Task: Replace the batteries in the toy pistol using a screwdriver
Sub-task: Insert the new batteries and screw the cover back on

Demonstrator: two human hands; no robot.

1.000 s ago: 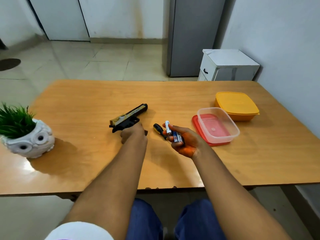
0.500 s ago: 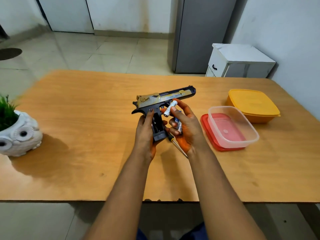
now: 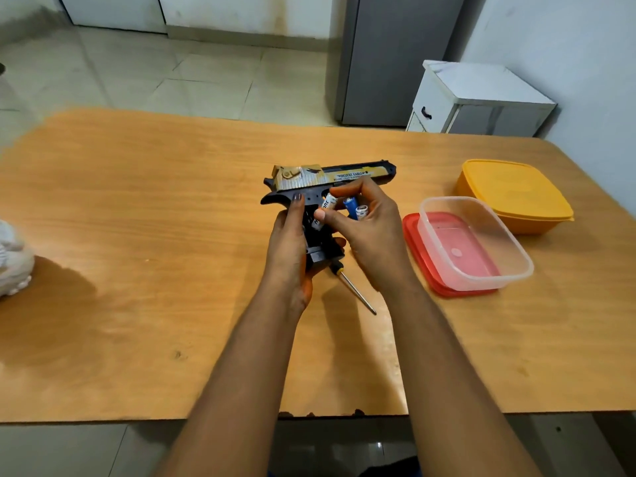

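The black and gold toy pistol (image 3: 330,177) is held up above the table, barrel pointing right. My left hand (image 3: 288,242) grips its black handle from the left. My right hand (image 3: 368,228) holds three batteries: thumb and forefinger pinch a white one (image 3: 325,210) against the handle, while a blue one (image 3: 351,206) and another white one (image 3: 361,212) sit in the curled fingers. A screwdriver (image 3: 358,292) with a dark handle lies on the wooden table (image 3: 137,235) just under my hands, its shaft pointing toward me and right.
A clear plastic box (image 3: 475,242) stands on a red lid (image 3: 413,249) to the right of my hands. A closed orange box (image 3: 512,194) is behind it. A white owl pot (image 3: 13,259) shows at the left edge. A white cabinet (image 3: 481,101) stands beyond the table.
My left hand picked the pistol off the table and raised it upright. My right hand brought the batteries up to the handle and now pinches one against it.
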